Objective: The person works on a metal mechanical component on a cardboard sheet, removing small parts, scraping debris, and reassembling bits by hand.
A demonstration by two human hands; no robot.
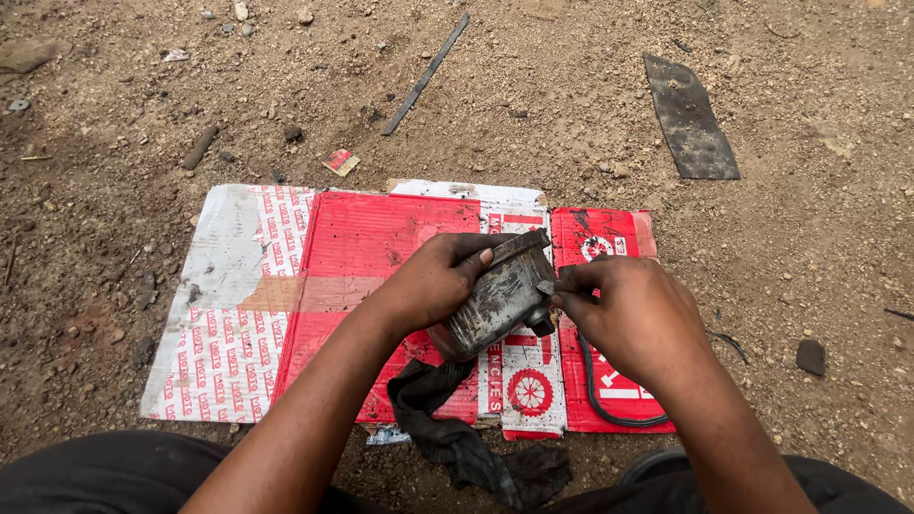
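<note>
Grimy grey metal cylinder (500,300) held above the flattened red-and-white cardboard sheet (314,286).

My left hand (433,281) is clamped round its body; my right hand (633,314) pinches its end fitting. It looks heavy, rigid, greasy: grip mid-body. A black rag (457,433) lies at the cardboard's near edge.

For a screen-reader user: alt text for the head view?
Left hand holds a grimy metal cylinder while the right hand pinches its end, above flattened red-and-white cardboard on dirt, a black rag nearby.
</note>
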